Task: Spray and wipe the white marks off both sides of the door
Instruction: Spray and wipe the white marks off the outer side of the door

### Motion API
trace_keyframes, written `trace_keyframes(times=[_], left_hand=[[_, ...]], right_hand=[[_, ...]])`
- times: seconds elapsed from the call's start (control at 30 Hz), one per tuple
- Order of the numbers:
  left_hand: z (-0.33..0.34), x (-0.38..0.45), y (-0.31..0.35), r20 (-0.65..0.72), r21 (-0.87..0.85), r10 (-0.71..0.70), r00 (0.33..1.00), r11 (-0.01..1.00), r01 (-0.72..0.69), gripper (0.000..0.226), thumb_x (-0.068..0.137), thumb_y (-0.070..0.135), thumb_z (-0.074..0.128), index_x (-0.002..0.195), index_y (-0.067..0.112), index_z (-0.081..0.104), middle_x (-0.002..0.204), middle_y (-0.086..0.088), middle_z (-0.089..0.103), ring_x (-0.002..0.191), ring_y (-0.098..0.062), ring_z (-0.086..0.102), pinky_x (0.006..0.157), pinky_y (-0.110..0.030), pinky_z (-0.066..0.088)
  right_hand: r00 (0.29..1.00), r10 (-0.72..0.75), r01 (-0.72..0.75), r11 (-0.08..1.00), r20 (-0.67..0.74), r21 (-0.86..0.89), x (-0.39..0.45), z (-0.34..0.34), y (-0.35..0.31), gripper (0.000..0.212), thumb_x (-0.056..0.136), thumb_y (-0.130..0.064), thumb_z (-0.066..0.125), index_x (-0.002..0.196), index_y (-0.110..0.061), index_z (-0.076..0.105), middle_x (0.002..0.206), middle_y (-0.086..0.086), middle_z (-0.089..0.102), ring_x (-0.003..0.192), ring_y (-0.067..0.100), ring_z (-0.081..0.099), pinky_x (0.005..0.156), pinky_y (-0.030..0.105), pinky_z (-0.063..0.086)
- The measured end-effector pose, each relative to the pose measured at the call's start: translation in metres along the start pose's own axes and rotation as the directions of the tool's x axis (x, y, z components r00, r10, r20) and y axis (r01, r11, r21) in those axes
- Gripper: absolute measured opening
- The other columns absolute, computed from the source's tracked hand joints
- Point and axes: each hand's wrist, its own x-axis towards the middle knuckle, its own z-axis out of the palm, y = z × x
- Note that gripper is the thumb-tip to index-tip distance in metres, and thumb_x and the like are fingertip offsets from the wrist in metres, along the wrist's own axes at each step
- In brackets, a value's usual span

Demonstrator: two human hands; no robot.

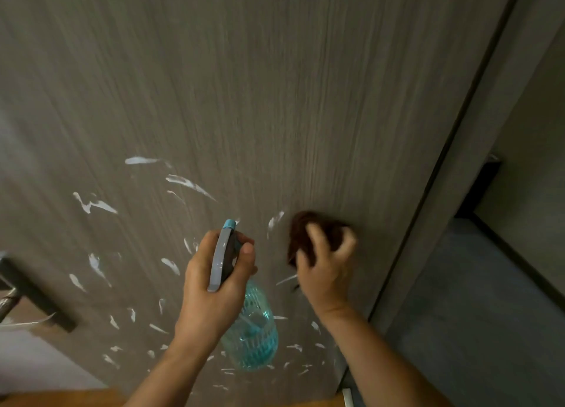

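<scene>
The right hand [325, 262] has its fingers curled around a bunched brown cloth [305, 226], pressed to the door [275, 85] at the right edge of the marked area; the left hand [218, 272] grips the spray bottle [249, 333], one finger at the trigger, nozzle aimed at the door. The white marks [189, 184] lie mainly left of and below the cloth, the nearest streak just beside it. The wiping hand is the nearer one, so its stroke should probably travel leftward and downward.

Matt wood-grain door [275, 85] — translucent plastic bottle [253, 336], fuzzy cloth [305, 226].
</scene>
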Motion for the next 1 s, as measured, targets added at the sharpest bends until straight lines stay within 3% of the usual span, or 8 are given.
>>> trace_keyframes(times=[0.1,0.17,0.27,0.4,0.57,0.73,0.9,1.0], left_hand=[[-0.002,0.001,-0.001,0.006,-0.004,0.003,1.0,1.0,-0.003,0.003,0.099,0.018,0.069,0.102,0.019,0.07,0.1,-0.002,0.075,0.085,-0.025,0.078,0.078,-0.044,0.064],[-0.005,0.001,-0.002,0.003,-0.021,-0.004,1.0,1.0,0.005,0.003,0.099,0.018,0.068,0.102,0.018,0.07,0.1,-0.003,0.075,0.087,-0.026,0.077,0.076,-0.038,0.065],[-0.01,0.0,-0.002,-0.02,-0.04,-0.016,1.0,0.999,0.015,0.003,0.1,0.016,0.067,0.101,0.016,0.069,0.099,-0.004,0.075,0.087,-0.026,0.077,0.075,-0.035,0.065],[-0.014,0.001,-0.005,-0.03,-0.024,-0.031,0.999,0.999,0.03,0.002,0.1,0.017,0.068,0.101,0.017,0.069,0.097,-0.004,0.076,0.086,-0.023,0.078,0.082,-0.05,0.064],[-0.014,0.004,-0.006,-0.026,-0.012,-0.011,1.0,1.0,0.011,0.003,0.1,0.017,0.068,0.102,0.015,0.069,0.097,-0.004,0.075,0.086,-0.023,0.077,0.078,-0.043,0.065],[-0.01,0.003,-0.007,0.003,-0.026,-0.02,1.0,0.999,0.02,0.003,0.1,0.018,0.068,0.102,0.016,0.068,0.097,-0.002,0.074,0.084,-0.025,0.078,0.075,-0.034,0.065],[-0.011,0.003,-0.009,0.0,-0.028,-0.006,1.0,1.0,0.006,0.005,0.1,0.018,0.068,0.102,0.014,0.068,0.097,-0.004,0.074,0.085,-0.024,0.077,0.077,-0.041,0.065],[-0.011,0.003,-0.007,-0.005,-0.031,0.007,1.0,0.999,-0.007,0.003,0.1,0.017,0.068,0.101,0.014,0.068,0.095,-0.004,0.074,0.084,-0.027,0.077,0.076,-0.039,0.065]], right_hand=[[0.993,-0.053,0.05,0.998,0.105,0.036,-0.012,0.003,-0.004,0.064,0.073,-0.017,0.085,0.127,-0.031,0.055,0.128,0.016,0.038,0.099,0.044,0.06,0.078,0.051,0.061],[0.998,0.064,-0.062,0.993,-0.025,0.105,0.001,-0.006,0.001,0.047,0.08,-0.02,0.076,0.125,-0.025,0.063,0.127,0.019,0.043,0.104,0.041,0.057,0.088,0.044,0.056],[0.911,0.28,-0.223,0.952,-0.304,0.21,0.037,-0.02,0.013,0.038,0.086,-0.008,0.07,0.124,-0.006,0.069,0.129,0.027,0.044,0.112,0.038,0.053,0.101,0.032,0.047],[0.885,0.357,-0.289,0.925,-0.299,0.249,0.049,-0.01,-0.01,0.051,0.086,-0.006,0.061,0.136,0.0,0.057,0.141,0.033,0.032,0.116,0.042,0.048,0.106,0.034,0.046],[0.975,0.164,-0.142,0.979,-0.151,0.143,0.018,0.009,-0.027,0.053,0.095,-0.029,0.067,0.141,-0.011,0.049,0.148,0.028,0.023,0.116,0.049,0.049,0.099,0.052,0.051],[0.986,0.068,-0.055,0.995,-0.155,0.084,0.032,-0.012,-0.009,0.04,0.095,-0.02,0.073,0.132,-0.014,0.06,0.136,0.028,0.039,0.11,0.043,0.055,0.089,0.05,0.057],[0.949,0.172,-0.152,0.984,-0.265,0.096,0.057,-0.016,-0.008,0.036,0.096,-0.019,0.067,0.131,-0.013,0.062,0.135,0.03,0.042,0.108,0.044,0.055,0.089,0.049,0.055],[0.994,0.036,-0.036,0.999,-0.105,-0.001,0.031,-0.003,-0.025,0.042,0.092,-0.03,0.061,0.133,-0.023,0.055,0.132,0.022,0.038,0.097,0.047,0.059,0.078,0.05,0.058]])
